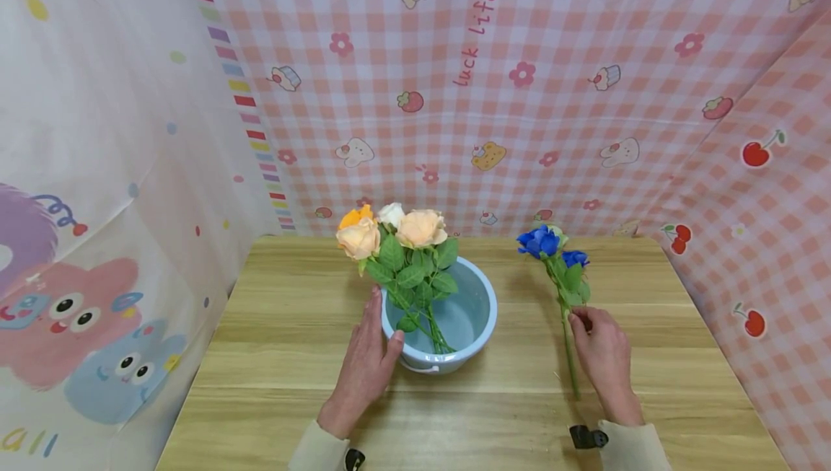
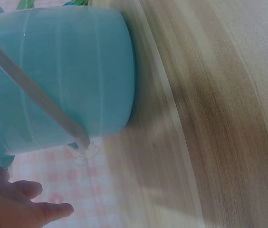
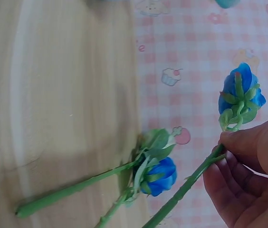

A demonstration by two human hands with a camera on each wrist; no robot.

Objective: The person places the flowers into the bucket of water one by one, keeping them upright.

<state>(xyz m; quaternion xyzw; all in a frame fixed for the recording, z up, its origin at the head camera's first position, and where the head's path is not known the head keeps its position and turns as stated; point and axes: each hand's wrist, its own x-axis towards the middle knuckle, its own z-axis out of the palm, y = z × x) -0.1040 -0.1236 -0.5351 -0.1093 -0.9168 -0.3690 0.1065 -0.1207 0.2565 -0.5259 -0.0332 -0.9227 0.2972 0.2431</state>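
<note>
A light-blue bucket (image 1: 491,305) stands on the table with several artificial roses leaning in it: peach (image 1: 420,229), orange and white heads over green leaves. My left hand (image 1: 366,363) rests against the bucket's left side, thumb by the rim, fingers fairly straight. In the left wrist view, its fingers (image 2: 53,212) extend below the bucket's rim. My right hand (image 3: 248,175) pinches the green stem of a blue rose (image 3: 243,90) between thumb and fingers. Beside it lie another blue rose (image 3: 160,178) and a pale-headed flower, partly hidden by leaves.
The wooden table (image 1: 273,355) ends at the back against a pink checked cloth (image 1: 519,117). A white patterned cloth (image 1: 130,168) hangs at the left, and more checked cloth at the right. A pale handle (image 2: 39,97) hangs down the bucket's outside.
</note>
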